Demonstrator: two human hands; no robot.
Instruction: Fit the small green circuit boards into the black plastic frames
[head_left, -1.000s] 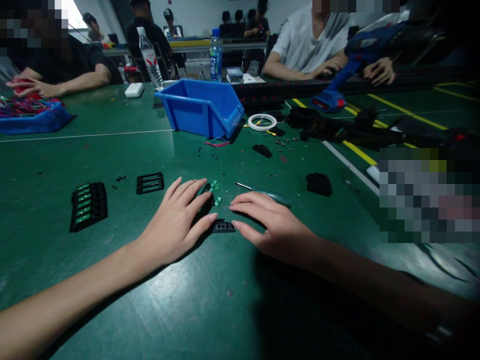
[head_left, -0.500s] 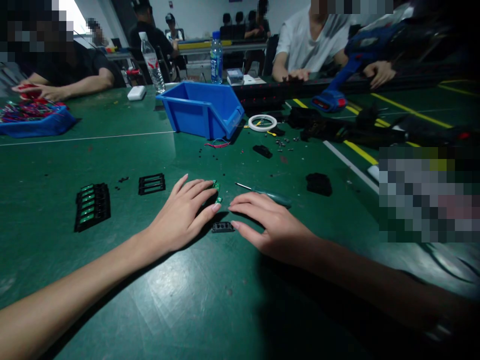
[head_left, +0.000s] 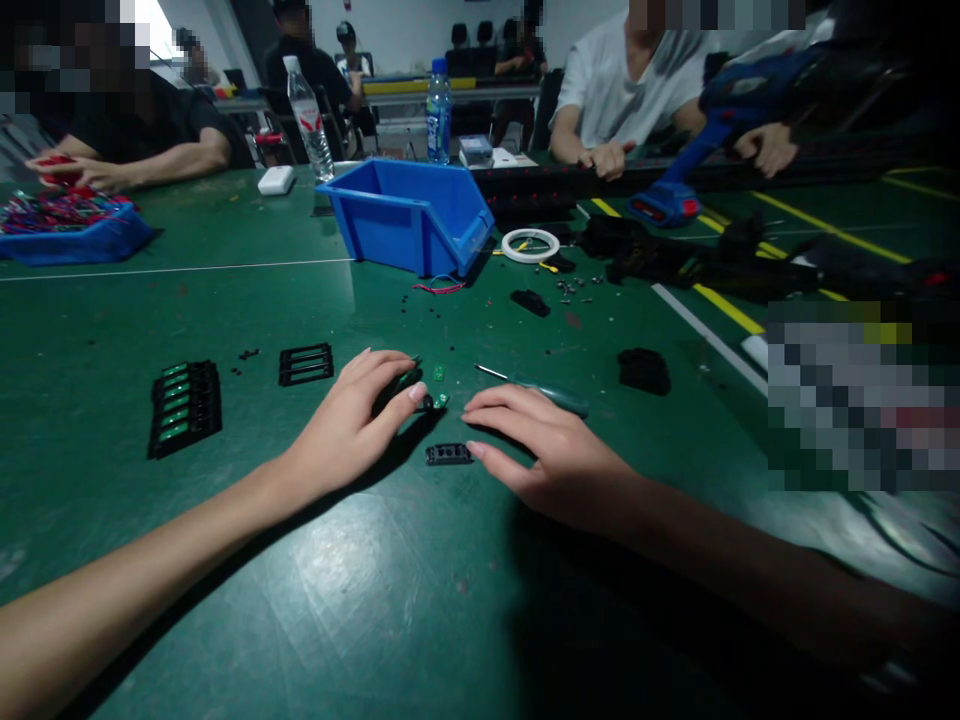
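Probably sorting small green boards [head_left: 442, 400], at 12 o'clock of black block [head_left: 448, 454] on surface [head_left: 337, 620]. Calls next for fine pinch and steady wrist. Poised at boards with left hand [head_left: 356, 415], from 8 o'clock, fingers curled; cannot tell whether gripping, fingertips partly hidden. Resting right hand [head_left: 551, 450] at 3 o'clock of block, palm down, thumb parted from fingers, at block's end.

Both forearms [head_left: 169, 555] angle inward, palms turned down. The left hand [head_left: 352, 415] curls its fingers; the right hand [head_left: 551, 440] has thumb and fingers parted.
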